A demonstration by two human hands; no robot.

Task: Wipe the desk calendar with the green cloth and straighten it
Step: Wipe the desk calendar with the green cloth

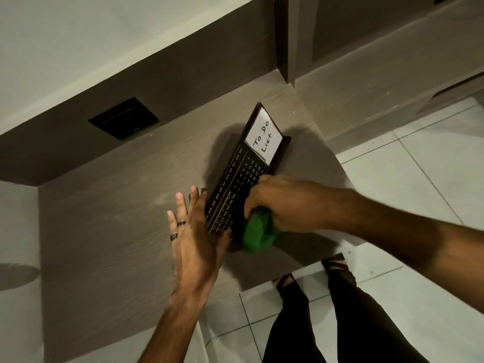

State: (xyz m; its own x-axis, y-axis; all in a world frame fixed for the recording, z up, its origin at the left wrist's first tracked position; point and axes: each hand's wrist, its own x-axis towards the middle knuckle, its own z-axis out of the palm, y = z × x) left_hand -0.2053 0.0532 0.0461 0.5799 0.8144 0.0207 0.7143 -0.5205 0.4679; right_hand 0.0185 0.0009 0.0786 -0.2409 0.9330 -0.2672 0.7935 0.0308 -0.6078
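Green cloth [258, 231] is bunched in my right hand [282, 203], pressed on the black desk calendar [243, 179] near the counter's [104, 231] right edge. My left hand [195, 231], fingers spread, braces its left side. A black wall plate [123, 118] sits behind.

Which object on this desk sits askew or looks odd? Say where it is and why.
The desk calendar sits askew: its long edge runs diagonally to the desk edges, near the right corner. The right hand presses the green cloth on it; the left hand braces its side. Nothing looks spilled or damaged.
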